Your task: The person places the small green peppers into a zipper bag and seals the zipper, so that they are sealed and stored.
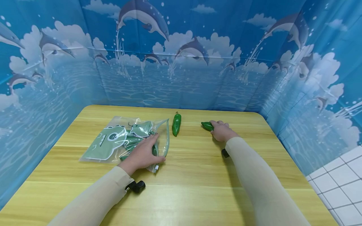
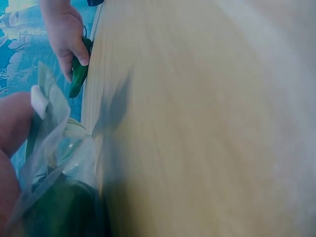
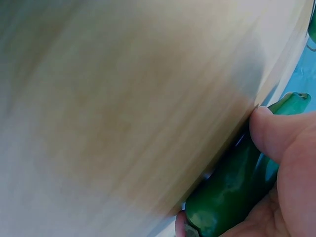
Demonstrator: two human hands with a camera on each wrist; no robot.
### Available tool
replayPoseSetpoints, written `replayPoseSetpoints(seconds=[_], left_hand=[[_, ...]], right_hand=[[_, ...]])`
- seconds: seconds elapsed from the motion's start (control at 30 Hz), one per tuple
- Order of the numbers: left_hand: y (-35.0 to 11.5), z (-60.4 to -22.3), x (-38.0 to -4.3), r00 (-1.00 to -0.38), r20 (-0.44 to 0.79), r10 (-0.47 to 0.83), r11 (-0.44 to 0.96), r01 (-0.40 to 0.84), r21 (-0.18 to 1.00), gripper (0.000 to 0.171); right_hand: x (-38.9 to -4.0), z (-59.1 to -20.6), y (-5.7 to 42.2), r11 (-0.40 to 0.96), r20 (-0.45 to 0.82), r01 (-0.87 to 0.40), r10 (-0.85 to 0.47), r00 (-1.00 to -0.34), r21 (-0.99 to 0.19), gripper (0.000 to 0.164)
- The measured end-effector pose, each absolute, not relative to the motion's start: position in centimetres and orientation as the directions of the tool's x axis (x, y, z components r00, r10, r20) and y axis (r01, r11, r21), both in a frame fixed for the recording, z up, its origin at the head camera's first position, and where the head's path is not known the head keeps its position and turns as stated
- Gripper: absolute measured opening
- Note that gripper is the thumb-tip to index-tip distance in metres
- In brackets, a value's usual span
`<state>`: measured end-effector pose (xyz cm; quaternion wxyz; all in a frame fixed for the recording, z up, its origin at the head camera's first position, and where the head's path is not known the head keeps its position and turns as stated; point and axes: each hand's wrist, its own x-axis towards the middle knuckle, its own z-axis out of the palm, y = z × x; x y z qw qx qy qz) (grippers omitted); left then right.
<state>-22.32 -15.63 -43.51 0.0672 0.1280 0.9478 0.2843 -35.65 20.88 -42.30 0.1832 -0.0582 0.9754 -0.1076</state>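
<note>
Gripping green pepper (image 1: 207, 126): right hand (image 1: 222, 131). Left hand (image 1: 142, 153) spread on bag (image 1: 106, 147).

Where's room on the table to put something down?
A bare patch of table lies between the left sleeve and right sleeve. Another runs from the right sleeve to the table's right edge. A smaller gap separates the loose pepper from the held pepper in the right hand. It's crowded where the left hand rests on the bag.

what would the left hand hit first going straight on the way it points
The left hand would probably meet the clear plastic bag's open rim, then perhaps the glossy green elongated pepper beyond; depth is unclear.
</note>
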Motion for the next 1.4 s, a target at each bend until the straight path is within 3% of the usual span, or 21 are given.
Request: replayPoseSetpoints(seconds=[1.4], left_hand=[[-15.77, -43.57, -22.43, -0.960, -0.050, 0.277, 0.816, 0.208, 0.540, 0.113]], right_hand=[[-35.52, -41.84, 20.59, 0.973, -0.357, -0.100, -0.170, -0.919, -0.206, 0.065]])
